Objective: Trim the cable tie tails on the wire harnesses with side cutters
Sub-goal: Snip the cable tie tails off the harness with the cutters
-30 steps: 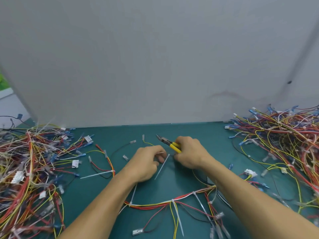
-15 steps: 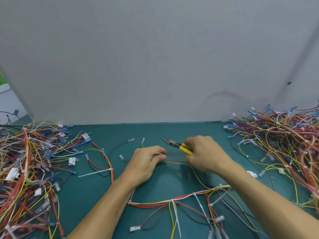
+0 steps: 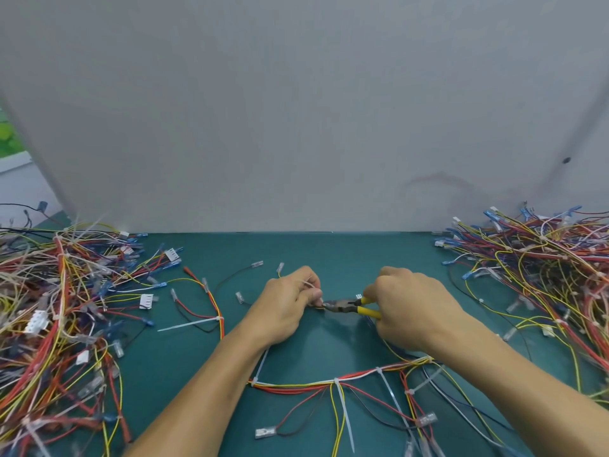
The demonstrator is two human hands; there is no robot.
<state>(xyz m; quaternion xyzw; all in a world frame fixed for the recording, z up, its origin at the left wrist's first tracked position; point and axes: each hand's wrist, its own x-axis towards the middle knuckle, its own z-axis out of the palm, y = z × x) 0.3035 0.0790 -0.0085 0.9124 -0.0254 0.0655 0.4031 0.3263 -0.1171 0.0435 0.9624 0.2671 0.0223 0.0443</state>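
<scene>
Looks like a wiring assembly workshop, pretty clearly. Teal-matted counter, huge tangled heaps of wire harnesses left of the fingers and more off to their right, plain grey partition board behind them, yellow-handled side cutters in hand.

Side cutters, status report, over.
Status: left hand pinches a cable tie. The right hand grips the side cutters, nose at the left fingertips. Nothing between tool and tie. Untrimmed tails on the near harness.
</scene>
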